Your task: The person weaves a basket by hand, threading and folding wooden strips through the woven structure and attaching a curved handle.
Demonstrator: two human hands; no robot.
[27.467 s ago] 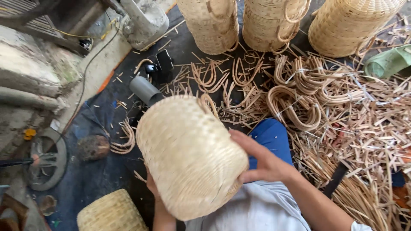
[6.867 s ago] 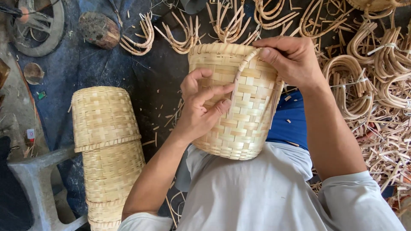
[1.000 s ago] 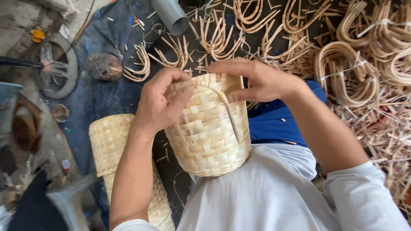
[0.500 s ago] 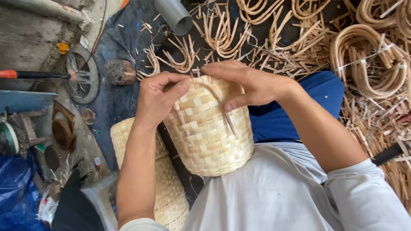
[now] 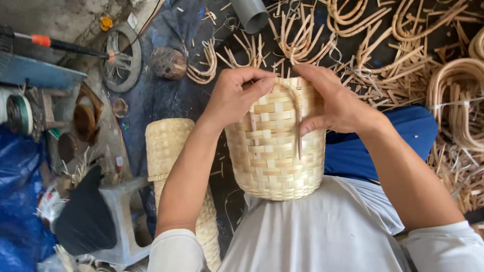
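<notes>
While both hands grip the woven basket [image 5: 275, 151] at its rim, the left hand [image 5: 234, 98] should steady it as the right hand [image 5: 335, 100] presses the bent handle strip [image 5: 297, 118] snugly between the weave.

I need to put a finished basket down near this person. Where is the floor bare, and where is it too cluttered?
The barest patch is the dark floor between the wheel, the round lump and the stacked baskets. Right of the held basket and right hand, cane loops and splinters cover the floor. The far left is packed with tools and a blue sheet.
</notes>
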